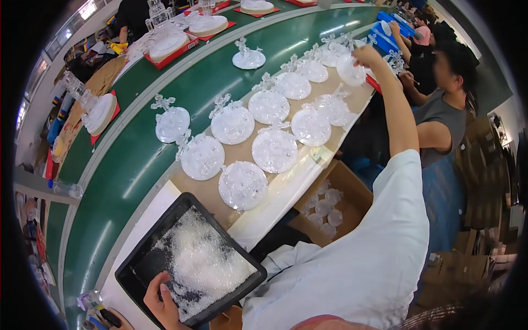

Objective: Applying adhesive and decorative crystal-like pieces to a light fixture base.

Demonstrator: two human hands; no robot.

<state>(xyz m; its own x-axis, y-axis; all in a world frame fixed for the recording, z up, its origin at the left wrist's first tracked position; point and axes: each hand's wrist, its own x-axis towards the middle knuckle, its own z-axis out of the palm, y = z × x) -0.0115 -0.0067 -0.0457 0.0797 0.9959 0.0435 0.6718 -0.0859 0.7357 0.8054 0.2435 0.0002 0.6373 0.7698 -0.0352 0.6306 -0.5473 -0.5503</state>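
My right hand (367,56) is stretched far out to the upper right, its fingers closed at the upper rim of a round white disc (351,71) held tilted over the work surface. My left hand (159,301) is at the near left rim of a black tray (130,268), with fingers slightly bent and apart. White glittery flakes (204,253) are heaped inside that tray. Beyond it, several white discs with clear plastic ornaments, such as a near disc (243,186), lie in rows on brown board (181,179).
A green conveyor belt (126,170) curves past on the left, carrying a disc (248,59) with a clear ornament. Below the table edge, a cardboard box (352,192) holds round clear pieces. A co-worker (445,110) sits at the right, near blue bins (385,27).
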